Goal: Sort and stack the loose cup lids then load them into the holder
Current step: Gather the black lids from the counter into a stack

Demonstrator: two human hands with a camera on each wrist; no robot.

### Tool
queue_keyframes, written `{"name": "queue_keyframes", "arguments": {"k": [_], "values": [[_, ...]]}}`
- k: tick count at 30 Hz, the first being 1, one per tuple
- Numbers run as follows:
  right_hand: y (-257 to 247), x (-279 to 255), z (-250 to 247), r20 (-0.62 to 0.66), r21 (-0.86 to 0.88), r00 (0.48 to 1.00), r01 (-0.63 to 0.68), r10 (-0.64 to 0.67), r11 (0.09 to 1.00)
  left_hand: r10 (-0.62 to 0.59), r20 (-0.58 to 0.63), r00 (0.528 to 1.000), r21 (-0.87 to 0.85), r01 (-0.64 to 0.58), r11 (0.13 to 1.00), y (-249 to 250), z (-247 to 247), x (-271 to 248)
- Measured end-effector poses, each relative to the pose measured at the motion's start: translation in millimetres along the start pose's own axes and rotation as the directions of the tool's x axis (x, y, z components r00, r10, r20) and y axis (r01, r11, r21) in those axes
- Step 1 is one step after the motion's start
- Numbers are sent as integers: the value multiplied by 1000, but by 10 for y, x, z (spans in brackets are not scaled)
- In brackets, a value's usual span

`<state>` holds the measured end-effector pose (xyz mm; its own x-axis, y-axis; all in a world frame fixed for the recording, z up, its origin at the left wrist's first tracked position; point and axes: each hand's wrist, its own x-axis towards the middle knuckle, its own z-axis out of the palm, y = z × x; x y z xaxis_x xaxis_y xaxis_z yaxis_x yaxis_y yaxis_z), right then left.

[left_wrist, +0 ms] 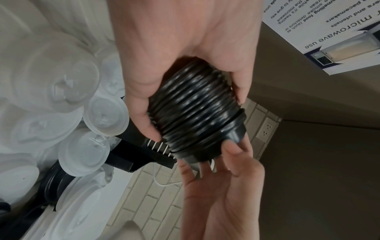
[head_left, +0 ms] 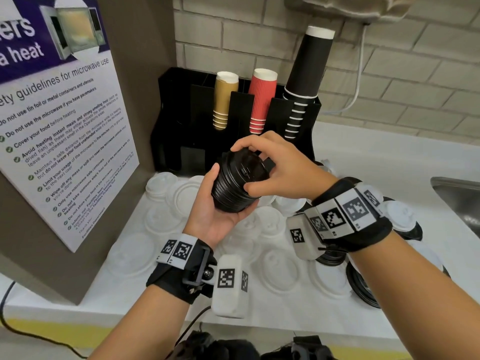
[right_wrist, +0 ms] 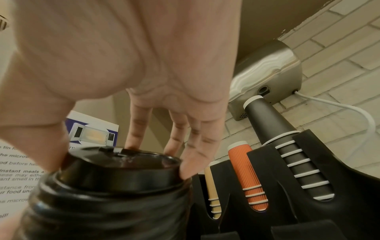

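Observation:
A tall stack of black cup lids (head_left: pixel 237 181) (left_wrist: pixel 195 110) (right_wrist: pixel 107 191) is held above the counter, in front of the black holder (head_left: pixel 181 131) (right_wrist: pixel 287 203). My left hand (head_left: pixel 215 201) (left_wrist: pixel 185 53) cradles the stack from below, fingers curled round its side. My right hand (head_left: pixel 262 162) (right_wrist: pixel 131 159) reaches over the top lid, thumb and fingertips pinching its rim. Loose white lids (head_left: pixel 187 196) (left_wrist: pixel 61 91) lie scattered on the counter beneath. A few black lids (head_left: pixel 361 284) lie at the right under my right wrist.
The holder keeps gold cups (head_left: pixel 224 100), red cups (head_left: pixel 261 100) and black cups (head_left: pixel 306 74) in its slots. A poster board (head_left: pixel 59 120) stands left. A steel sink (head_left: pixel 459 198) is at the right. A wall dispenser (right_wrist: pixel 267 78) hangs above.

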<state>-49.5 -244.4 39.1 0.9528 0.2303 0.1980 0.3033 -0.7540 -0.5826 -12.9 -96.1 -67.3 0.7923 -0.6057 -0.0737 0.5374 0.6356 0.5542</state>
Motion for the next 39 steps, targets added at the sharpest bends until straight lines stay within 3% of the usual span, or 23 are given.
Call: {"name": "queue_keyframes", "arguments": {"k": [7, 10, 12, 14, 17, 19, 21, 24, 26, 29, 32, 35, 39], "values": [[6, 53, -9, 32, -19, 999, -1, 2, 1000, -14, 9, 1000, -5, 14, 1000, 39, 10, -7], [61, 29, -122, -49, -7, 999, -18, 18, 1000, -4, 44, 999, -30, 6, 1000, 88, -20, -4], [166, -11, -250, -129, -44, 987, -107, 101, 993, -5, 57, 998, -53, 8, 999, 132, -53, 11], [309, -89, -378, -129, -116, 961, -260, 245, 959, -12, 68, 998, -66, 17, 998, 176, -88, 35], [528, -245, -461, 64, -409, 861, -439, 505, 800, -23, 83, 996, -84, 30, 996, 221, -127, 70], [631, -372, -405, 220, -601, 743, -407, 633, 687, -27, 108, 994, -73, 35, 997, 237, -133, 88], [691, -495, -296, 297, -638, 684, -376, 666, 672, -38, 130, 991, -53, 45, 998, 241, -130, 103], [723, -631, -146, 342, -593, 692, -366, 636, 717, -45, 124, 991, -44, 51, 998, 236, -117, 137], [731, -681, -84, 379, -644, 670, -304, 638, 702, -45, 126, 991, -19, 48, 999, 230, -91, 158], [730, -726, -7, 420, -827, 629, -32, 654, 561, -62, 145, 987, 8, 62, 998, 219, -61, 178], [776, -795, 63, 411, -891, 651, 140, 638, 431, -92, 199, 976, 28, 88, 996, 200, -31, 193], [837, -847, 125, 415, -902, 668, 211, 618, 378, -112, 227, 968, 38, 106, 994, 181, 12, 218], [894, -829, 115, 441, -884, 670, 208, 597, 419, -108, 214, 971, -2, 111, 994, 155, 41, 250]]}}
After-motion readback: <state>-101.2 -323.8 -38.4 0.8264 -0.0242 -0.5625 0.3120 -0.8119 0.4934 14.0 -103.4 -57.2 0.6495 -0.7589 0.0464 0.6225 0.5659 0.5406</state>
